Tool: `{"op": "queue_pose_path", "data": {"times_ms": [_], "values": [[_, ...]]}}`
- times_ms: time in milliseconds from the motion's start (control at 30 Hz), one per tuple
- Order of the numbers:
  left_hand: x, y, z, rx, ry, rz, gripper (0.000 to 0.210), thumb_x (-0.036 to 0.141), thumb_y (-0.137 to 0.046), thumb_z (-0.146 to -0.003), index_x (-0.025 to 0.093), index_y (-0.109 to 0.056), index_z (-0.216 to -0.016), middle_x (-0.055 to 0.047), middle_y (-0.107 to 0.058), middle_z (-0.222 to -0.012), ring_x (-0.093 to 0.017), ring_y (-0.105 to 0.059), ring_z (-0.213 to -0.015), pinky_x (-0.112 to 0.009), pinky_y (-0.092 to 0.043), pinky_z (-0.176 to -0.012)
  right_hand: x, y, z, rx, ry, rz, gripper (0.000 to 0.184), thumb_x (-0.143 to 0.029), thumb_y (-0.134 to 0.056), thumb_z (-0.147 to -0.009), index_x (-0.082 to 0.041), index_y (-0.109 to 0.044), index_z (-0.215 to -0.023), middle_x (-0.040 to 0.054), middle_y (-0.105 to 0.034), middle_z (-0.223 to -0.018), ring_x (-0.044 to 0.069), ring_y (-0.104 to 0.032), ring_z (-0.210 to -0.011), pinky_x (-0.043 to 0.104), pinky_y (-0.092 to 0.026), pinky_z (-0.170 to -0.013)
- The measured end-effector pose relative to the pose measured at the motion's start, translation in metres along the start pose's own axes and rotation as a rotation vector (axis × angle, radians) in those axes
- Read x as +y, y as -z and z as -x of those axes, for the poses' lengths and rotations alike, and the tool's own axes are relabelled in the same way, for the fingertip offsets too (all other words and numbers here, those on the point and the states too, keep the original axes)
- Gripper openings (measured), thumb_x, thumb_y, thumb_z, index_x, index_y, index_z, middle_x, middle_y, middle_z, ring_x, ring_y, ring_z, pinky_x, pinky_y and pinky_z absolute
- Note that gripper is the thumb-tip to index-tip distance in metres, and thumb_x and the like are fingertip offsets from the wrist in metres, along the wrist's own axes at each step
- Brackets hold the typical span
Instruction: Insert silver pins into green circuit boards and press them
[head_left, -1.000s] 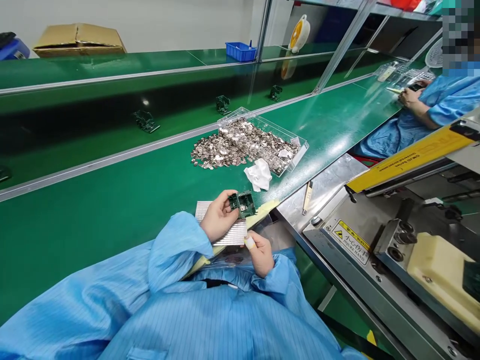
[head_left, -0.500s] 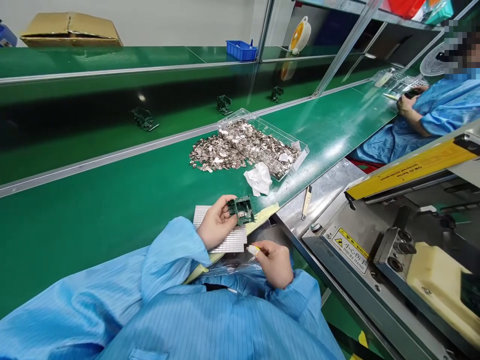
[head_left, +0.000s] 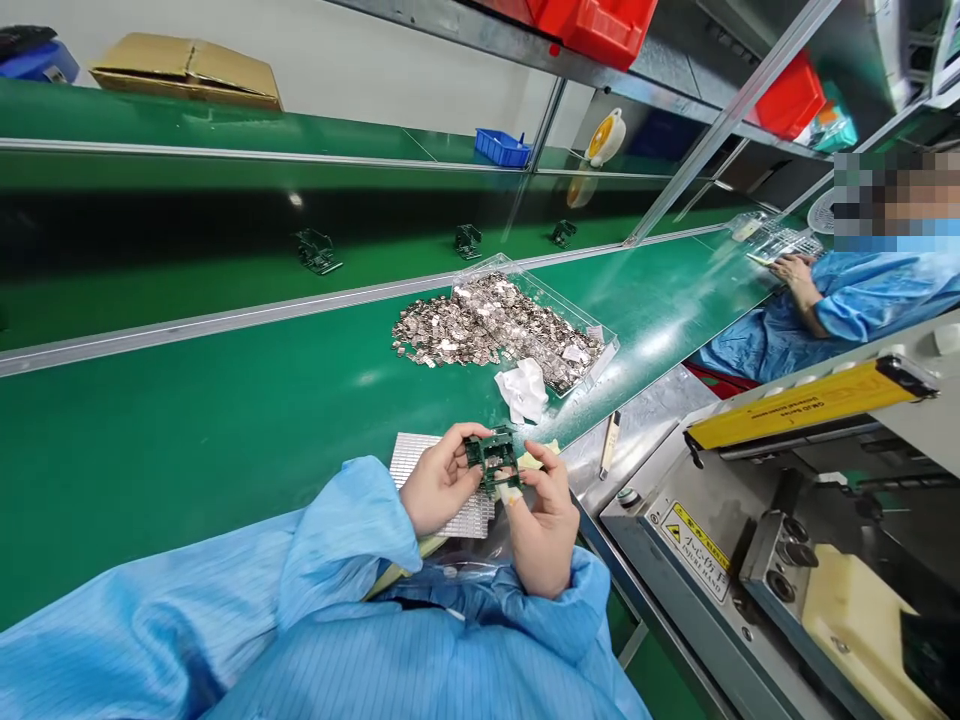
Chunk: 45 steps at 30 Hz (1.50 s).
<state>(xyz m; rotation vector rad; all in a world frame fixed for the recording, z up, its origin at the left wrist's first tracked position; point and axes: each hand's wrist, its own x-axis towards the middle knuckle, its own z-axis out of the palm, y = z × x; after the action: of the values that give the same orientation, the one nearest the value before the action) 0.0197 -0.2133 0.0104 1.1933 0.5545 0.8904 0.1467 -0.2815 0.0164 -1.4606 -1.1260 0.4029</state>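
In front of my body, a small boxy assembly of green circuit boards [head_left: 498,456] is held up with its open side facing me. My left hand [head_left: 439,485] pinches its left side between thumb and fingers. At its lower right edge, my right hand [head_left: 546,520] closes thumb and fingers, the index finger raised. A whitish bit with an orange-yellow spot [head_left: 511,494] shows at the right thumb tip; whether it is a finger cover or a separate piece I cannot tell. Below the hands lies a silvery gridded sheet [head_left: 411,452], partly hidden by my left hand.
A clear plastic tray [head_left: 609,352] overflows with small metal pieces [head_left: 442,330], beside a crumpled white tissue [head_left: 523,390]. Several board assemblies [head_left: 318,252] stand behind. A utility knife [head_left: 610,445] lies by a machine [head_left: 720,500] at right. Another person [head_left: 862,290] works farther right.
My right hand has moved up to the board assembly and now meets its right edge. The left hand still holds the assembly. The camera view has tilted up somewhat.
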Motion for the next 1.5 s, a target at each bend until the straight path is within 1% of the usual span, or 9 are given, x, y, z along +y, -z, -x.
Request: {"op": "queue_pose_path", "data": {"times_ms": [200,367,533,700,900,1067,1167,1267,1500], "values": [[-0.001,0.000,0.001,-0.007,0.002,-0.009,0.034,0.018,-0.059,-0.084,0.019,-0.046,-0.116,-0.007,-0.065,-0.106,-0.017,-0.062,-0.102,-0.023,-0.047,-0.083,-0.002,-0.020,0.004,0.092,0.025,0.114,0.006,-0.020,-0.060,-0.078,-0.019,-0.066,-0.078,0.0104,-0.053,-0.126,0.026,-0.051,-0.116,0.042,-0.039,-0.098],[-0.001,0.000,0.003,-0.002,-0.010,-0.011,0.032,0.017,-0.058,-0.086,0.018,-0.046,-0.116,-0.008,-0.065,-0.106,-0.017,-0.062,-0.103,-0.024,-0.047,-0.084,-0.001,-0.025,0.005,0.127,0.031,0.121,0.006,-0.018,-0.058,-0.079,-0.019,-0.063,-0.077,0.0100,-0.051,-0.129,0.025,-0.049,-0.120,0.040,-0.039,-0.098],[-0.002,0.000,0.001,-0.004,-0.030,-0.010,0.032,0.016,-0.057,-0.087,0.019,-0.046,-0.117,-0.008,-0.064,-0.108,-0.017,-0.062,-0.104,-0.024,-0.047,-0.086,-0.003,-0.028,0.007,0.141,0.038,0.129,0.006,-0.021,-0.058,-0.083,-0.019,-0.063,-0.083,0.0115,-0.051,-0.129,0.025,-0.050,-0.118,0.042,-0.040,-0.097],[-0.006,0.002,0.001,-0.012,-0.051,-0.020,0.031,0.018,-0.056,-0.088,0.019,-0.046,-0.117,-0.008,-0.064,-0.108,-0.016,-0.062,-0.103,-0.024,-0.047,-0.085,0.000,-0.031,0.008,0.151,-0.047,-0.008,0.007,-0.024,-0.059,-0.084,-0.018,-0.061,-0.083,0.0122,-0.053,-0.123,0.025,-0.051,-0.117,0.042,-0.042,-0.096],[-0.004,0.001,0.001,-0.030,-0.039,0.006,0.031,0.019,-0.058,-0.087,0.019,-0.047,-0.115,-0.008,-0.063,-0.109,-0.016,-0.061,-0.101,-0.023,-0.047,-0.085,0.002,-0.025,0.006,0.113,-0.129,-0.313,0.008,-0.019,-0.063,-0.079,-0.019,-0.058,-0.083,0.0085,-0.059,-0.112,0.022,-0.057,-0.106,0.036,-0.047,-0.089],[-0.001,0.000,0.002,-0.049,-0.019,0.005,0.031,0.019,-0.058,-0.086,0.019,-0.046,-0.115,-0.008,-0.061,-0.110,-0.017,-0.060,-0.103,-0.026,-0.047,-0.088,0.007,-0.019,0.003,0.078,-0.280,-0.488,0.016,-0.022,-0.069,-0.075,-0.019,-0.058,-0.086,0.0060,-0.063,-0.104,0.018,-0.061,-0.092,0.032,-0.048,-0.081],[-0.003,0.001,0.001,-0.064,-0.017,-0.008,0.030,0.018,-0.057,-0.087,0.019,-0.046,-0.115,-0.008,-0.061,-0.109,-0.017,-0.059,-0.106,-0.027,-0.046,-0.090,0.009,-0.017,0.001,0.061,-0.321,-0.495,0.020,-0.022,-0.073,-0.070,-0.019,-0.057,-0.082,0.0030,-0.062,-0.091,0.016,-0.059,-0.081,0.028,-0.047,-0.073],[-0.004,0.003,0.001,-0.098,-0.008,-0.045,0.030,0.017,-0.055,-0.088,0.019,-0.046,-0.116,-0.008,-0.060,-0.110,-0.017,-0.059,-0.106,-0.027,-0.045,-0.091,0.009,-0.016,0.000,0.045,-0.329,-0.469,0.021,-0.023,-0.073,-0.069,-0.019,-0.055,-0.079,-0.0008,-0.058,-0.077,0.014,-0.055,-0.071,0.025,-0.044,-0.065],[-0.005,0.008,0.001,-0.164,0.011,-0.182,0.033,0.020,-0.055,-0.088,0.018,-0.046,-0.120,-0.008,-0.061,-0.109,-0.017,-0.059,-0.100,-0.027,-0.046,-0.087,0.007,-0.014,-0.002,0.003,-0.318,-0.371,0.026,-0.027,-0.072,-0.068,-0.020,-0.047,-0.073,-0.0052,-0.047,-0.067,0.010,-0.044,-0.059,0.021,-0.039,-0.055]]}}
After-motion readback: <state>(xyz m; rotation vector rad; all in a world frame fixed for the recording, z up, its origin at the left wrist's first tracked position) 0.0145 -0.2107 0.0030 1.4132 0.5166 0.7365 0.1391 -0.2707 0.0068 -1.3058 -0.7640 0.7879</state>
